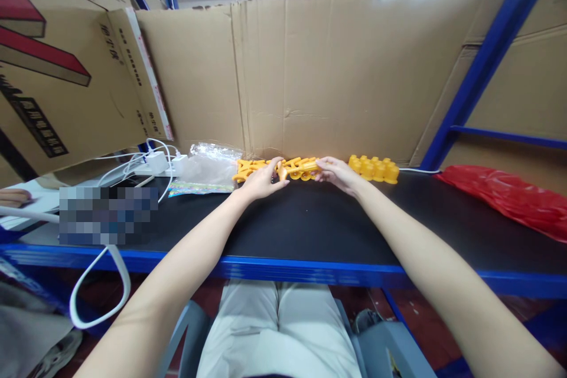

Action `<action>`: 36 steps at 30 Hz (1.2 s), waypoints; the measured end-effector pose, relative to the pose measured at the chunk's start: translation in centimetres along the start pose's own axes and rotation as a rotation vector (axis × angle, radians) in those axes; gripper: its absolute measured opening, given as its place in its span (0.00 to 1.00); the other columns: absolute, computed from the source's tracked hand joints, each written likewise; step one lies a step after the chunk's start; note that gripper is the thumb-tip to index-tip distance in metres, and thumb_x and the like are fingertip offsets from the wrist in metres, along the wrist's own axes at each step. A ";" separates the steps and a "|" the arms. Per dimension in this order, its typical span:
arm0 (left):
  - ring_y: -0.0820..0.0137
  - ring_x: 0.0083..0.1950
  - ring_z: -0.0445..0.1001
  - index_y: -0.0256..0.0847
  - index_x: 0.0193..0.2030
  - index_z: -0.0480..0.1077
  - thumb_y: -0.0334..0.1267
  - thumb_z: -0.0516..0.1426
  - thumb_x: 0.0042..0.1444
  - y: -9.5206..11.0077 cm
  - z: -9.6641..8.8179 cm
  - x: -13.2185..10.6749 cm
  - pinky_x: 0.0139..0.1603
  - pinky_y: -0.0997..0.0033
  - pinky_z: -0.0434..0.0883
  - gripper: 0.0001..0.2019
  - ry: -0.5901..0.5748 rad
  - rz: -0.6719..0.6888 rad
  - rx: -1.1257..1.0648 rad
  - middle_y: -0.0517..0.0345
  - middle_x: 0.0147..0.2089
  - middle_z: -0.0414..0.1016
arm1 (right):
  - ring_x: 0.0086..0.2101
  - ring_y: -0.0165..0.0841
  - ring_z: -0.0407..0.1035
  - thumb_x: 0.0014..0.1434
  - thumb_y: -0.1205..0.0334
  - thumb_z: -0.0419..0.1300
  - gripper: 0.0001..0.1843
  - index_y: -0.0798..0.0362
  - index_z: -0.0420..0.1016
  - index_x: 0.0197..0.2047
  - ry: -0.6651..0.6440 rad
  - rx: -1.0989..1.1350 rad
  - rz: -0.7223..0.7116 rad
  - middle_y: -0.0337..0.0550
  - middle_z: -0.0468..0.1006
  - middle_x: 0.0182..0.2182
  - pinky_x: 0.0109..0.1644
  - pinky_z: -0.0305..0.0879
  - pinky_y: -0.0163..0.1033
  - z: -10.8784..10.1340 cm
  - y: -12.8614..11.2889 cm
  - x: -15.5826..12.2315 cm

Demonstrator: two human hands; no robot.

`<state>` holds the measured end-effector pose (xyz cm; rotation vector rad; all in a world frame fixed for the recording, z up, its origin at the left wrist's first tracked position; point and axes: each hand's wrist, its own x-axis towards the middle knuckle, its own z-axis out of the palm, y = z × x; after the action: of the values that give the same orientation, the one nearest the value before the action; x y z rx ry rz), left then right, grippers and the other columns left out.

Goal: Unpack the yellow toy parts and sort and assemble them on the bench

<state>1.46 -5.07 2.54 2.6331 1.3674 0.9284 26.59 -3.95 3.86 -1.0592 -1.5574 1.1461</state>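
Note:
Both hands are at the far side of the black tabletop, joined by one yellow plastic piece [305,169] with a rounded left end. My left hand [262,182] curls its thumb and fingers around that left end. The right end is pinched between the fingertips of my right hand [339,175]. Behind the hands lie several yellow plastic pieces [243,170] in a row, partly hidden by my fingers. To the right of my right hand stands a cluster of yellow knobbly, cylinder-shaped parts [373,169].
A clear plastic bag [212,166] lies left of the yellow pieces. White chargers and cables [156,163] sit further left, near a blurred-out item [108,215]. A red plastic bag [500,198] lies at the right. A cardboard panel [310,82] closes the back; a blue rail [310,269] edges the front.

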 end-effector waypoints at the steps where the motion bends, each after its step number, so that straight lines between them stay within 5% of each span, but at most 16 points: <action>1: 0.64 0.42 0.73 0.43 0.64 0.50 0.52 0.54 0.55 0.0 0.0 0.0 0.44 0.64 0.68 0.33 0.001 0.005 -0.010 0.52 0.43 0.73 | 0.33 0.37 0.73 0.52 0.48 0.61 0.14 0.48 0.67 0.34 0.082 -0.012 -0.004 0.49 0.78 0.36 0.41 0.67 0.45 -0.4 -0.3 0.1; 7: 0.64 0.44 0.72 0.39 0.60 0.59 0.47 0.52 0.57 -0.3 0.3 0.0 0.45 0.64 0.69 0.25 -0.077 0.007 0.039 0.52 0.44 0.73 | 0.43 0.40 0.71 0.56 0.52 0.56 0.23 0.50 0.58 0.52 0.687 -0.425 -0.119 0.54 0.74 0.47 0.45 0.65 0.44 -5.2 0.2 1.3; 10: 0.64 0.44 0.72 0.39 0.56 0.63 0.46 0.51 0.57 -0.5 0.4 0.1 0.46 0.65 0.68 0.22 -0.111 0.023 0.054 0.53 0.44 0.73 | 0.44 0.41 0.70 0.56 0.54 0.56 0.26 0.52 0.57 0.56 0.784 -0.727 -0.188 0.53 0.73 0.47 0.47 0.63 0.44 -7.2 1.6 1.4; 21: 0.66 0.38 0.73 0.38 0.55 0.64 0.45 0.51 0.57 -0.7 0.7 0.2 0.41 0.66 0.69 0.22 -0.168 0.028 0.066 0.55 0.40 0.74 | 0.49 0.47 0.64 0.59 0.63 0.50 0.19 0.54 0.63 0.54 0.587 -1.357 -0.188 0.55 0.74 0.47 0.51 0.53 0.50 -7.1 5.0 1.3; 36: 0.67 0.37 0.73 0.40 0.55 0.64 0.45 0.51 0.57 -0.5 0.6 0.1 0.40 0.68 0.69 0.21 -0.184 0.010 0.049 0.56 0.38 0.75 | 0.61 0.45 0.52 0.58 0.67 0.49 0.30 0.54 0.53 0.65 0.443 -1.273 -0.001 0.55 0.60 0.62 0.62 0.44 0.61 -8.1 6.8 1.9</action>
<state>1.44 -4.55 1.98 2.6842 1.3513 0.6421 34.77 0.89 -1.13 -1.9149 -1.8534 -0.2675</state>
